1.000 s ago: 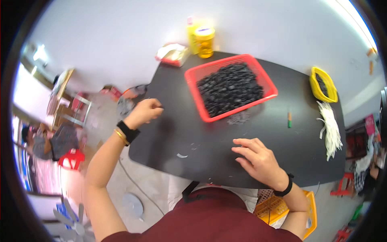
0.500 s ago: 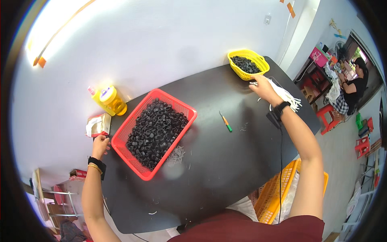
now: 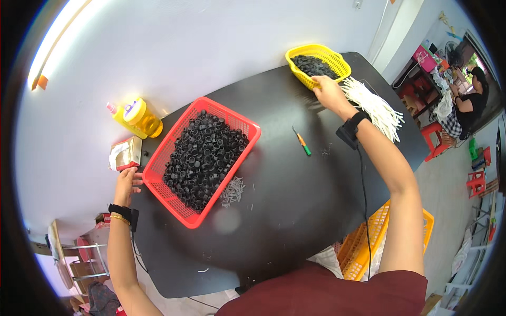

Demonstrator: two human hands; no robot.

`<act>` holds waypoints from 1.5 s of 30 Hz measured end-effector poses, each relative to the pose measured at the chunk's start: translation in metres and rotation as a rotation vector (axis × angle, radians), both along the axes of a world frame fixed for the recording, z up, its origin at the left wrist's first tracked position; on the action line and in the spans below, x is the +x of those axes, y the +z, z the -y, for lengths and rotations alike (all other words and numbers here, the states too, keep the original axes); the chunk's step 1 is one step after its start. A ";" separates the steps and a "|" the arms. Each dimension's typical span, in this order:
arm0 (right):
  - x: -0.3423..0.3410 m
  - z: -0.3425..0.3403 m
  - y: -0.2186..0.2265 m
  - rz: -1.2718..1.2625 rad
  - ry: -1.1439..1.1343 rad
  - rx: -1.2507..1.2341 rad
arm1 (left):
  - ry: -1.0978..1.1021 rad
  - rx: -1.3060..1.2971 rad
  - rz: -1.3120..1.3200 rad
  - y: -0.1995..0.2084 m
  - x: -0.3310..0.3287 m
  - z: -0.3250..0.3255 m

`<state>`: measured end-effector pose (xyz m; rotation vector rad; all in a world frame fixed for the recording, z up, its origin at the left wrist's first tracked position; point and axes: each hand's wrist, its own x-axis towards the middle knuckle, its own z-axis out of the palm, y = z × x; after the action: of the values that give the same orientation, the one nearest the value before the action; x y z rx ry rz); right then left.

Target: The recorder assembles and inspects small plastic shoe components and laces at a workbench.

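Observation:
My right hand (image 3: 331, 96) grips the near rim of a yellow plastic basket (image 3: 341, 67) at the far right of the table. Inside that basket lie small black pieces (image 3: 314, 66). A bundle of white strips (image 3: 374, 108) lies just right of this hand. My left hand (image 3: 126, 185) holds nothing, its fingers loosely bent and apart by the left corner of a red basket (image 3: 158, 196), close to a tissue box (image 3: 125, 154). Whether its fingertips touch the basket, I cannot tell. Black ring-shaped caps (image 3: 203, 160) fill the red basket.
A small tool with an orange and green handle (image 3: 303, 144) lies mid-table. Grey scraps (image 3: 232, 191) sit beside the red basket. Yellow bottles (image 3: 142, 118) stand by the wall. A yellow crate (image 3: 369, 242) is below the table's right side; another person (image 3: 468, 102) sits far right.
The yellow basket has shifted left along the table with my right hand, baring more of the white strips. My left hand stays near the red basket's corner. The whole view has tilted slightly.

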<state>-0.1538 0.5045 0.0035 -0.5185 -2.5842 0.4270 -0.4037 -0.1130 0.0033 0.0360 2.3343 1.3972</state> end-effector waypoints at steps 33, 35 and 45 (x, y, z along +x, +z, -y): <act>0.142 0.153 0.022 -0.107 0.334 -0.079 | -0.508 -0.418 -1.045 0.039 0.265 -0.068; 0.146 0.162 0.022 -0.128 0.401 -0.105 | -0.547 -0.448 -1.028 0.034 0.263 -0.071; 0.158 0.175 0.014 -0.017 0.497 0.366 | -0.507 -0.425 -1.037 0.031 0.265 -0.070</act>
<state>0.0040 0.3295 0.0173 0.2585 -2.6699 0.1026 -0.1382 -0.0426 0.0343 1.4020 3.0018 0.6355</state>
